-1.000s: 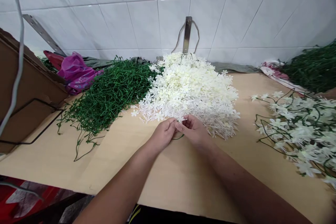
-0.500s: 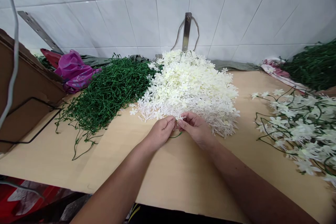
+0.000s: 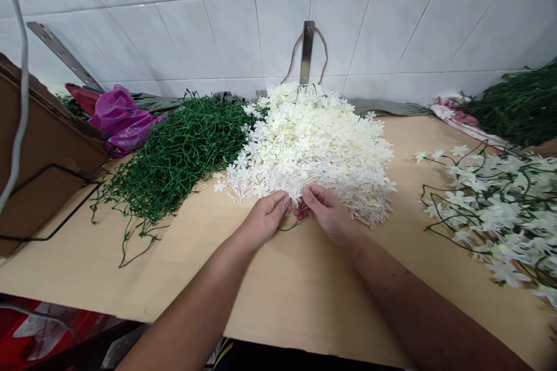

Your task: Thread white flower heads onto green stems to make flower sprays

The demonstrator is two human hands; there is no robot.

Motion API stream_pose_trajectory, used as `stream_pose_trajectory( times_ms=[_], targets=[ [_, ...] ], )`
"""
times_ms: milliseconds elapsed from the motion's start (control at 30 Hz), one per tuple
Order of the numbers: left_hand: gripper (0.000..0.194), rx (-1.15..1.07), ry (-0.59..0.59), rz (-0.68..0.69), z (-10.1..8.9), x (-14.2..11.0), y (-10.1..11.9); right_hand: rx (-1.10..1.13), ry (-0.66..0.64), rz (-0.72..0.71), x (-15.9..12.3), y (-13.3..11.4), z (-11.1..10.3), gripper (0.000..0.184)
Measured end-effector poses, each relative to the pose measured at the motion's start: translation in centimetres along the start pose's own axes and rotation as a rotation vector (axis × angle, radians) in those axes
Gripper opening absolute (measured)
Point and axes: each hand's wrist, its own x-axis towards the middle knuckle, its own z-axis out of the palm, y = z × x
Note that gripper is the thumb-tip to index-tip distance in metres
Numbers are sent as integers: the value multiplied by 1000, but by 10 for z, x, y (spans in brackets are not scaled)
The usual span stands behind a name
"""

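My left hand (image 3: pixel 266 219) is closed, thumb and fingers pinching a thin green plastic stem (image 3: pixel 288 228) whose loop hangs below the fingertips. Close against it, my right hand (image 3: pixel 325 211) pinches a small white artificial flower (image 3: pixel 296 195) between thumb and forefinger. The fingertips hide where flower and stem meet. Just beyond both hands rises a large heap of white artificial flowers (image 3: pixel 317 127), its pale thin stalks (image 3: pixel 348 191) pointing toward me. Left of that heap lies a tangled pile of green stems (image 3: pixel 183 151).
White flowers on green stems (image 3: pixel 500 214) lie at the right. More green stems (image 3: pixel 517 107) are heaped at the far right. A cardboard box (image 3: pixel 39 151), black wire frame (image 3: pixel 56 203) and purple cloth (image 3: pixel 122 119) stand at the left. A metal bracket (image 3: pixel 307 52) is against the tiled wall.
My right fingers have shifted slightly at the flower, the thumb now higher and the fingers more curled. My left hand keeps its pinch. The whole view has moved slightly.
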Motion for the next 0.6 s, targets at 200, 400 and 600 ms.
stream_pose_trajectory(
  times_ms=[200, 400, 600],
  targets=[
    [33, -212, -98, -35, -2, 0, 1, 146, -67, 42, -2, 0, -1, 25],
    [36, -249, -148, -69, -3, 0, 6, 141, -73, 70, -3, -6, 2, 25],
    [36, -211, -164, -66, -3, 0, 8, 36, -65, 37, -2, -6, 1, 25]
  ],
)
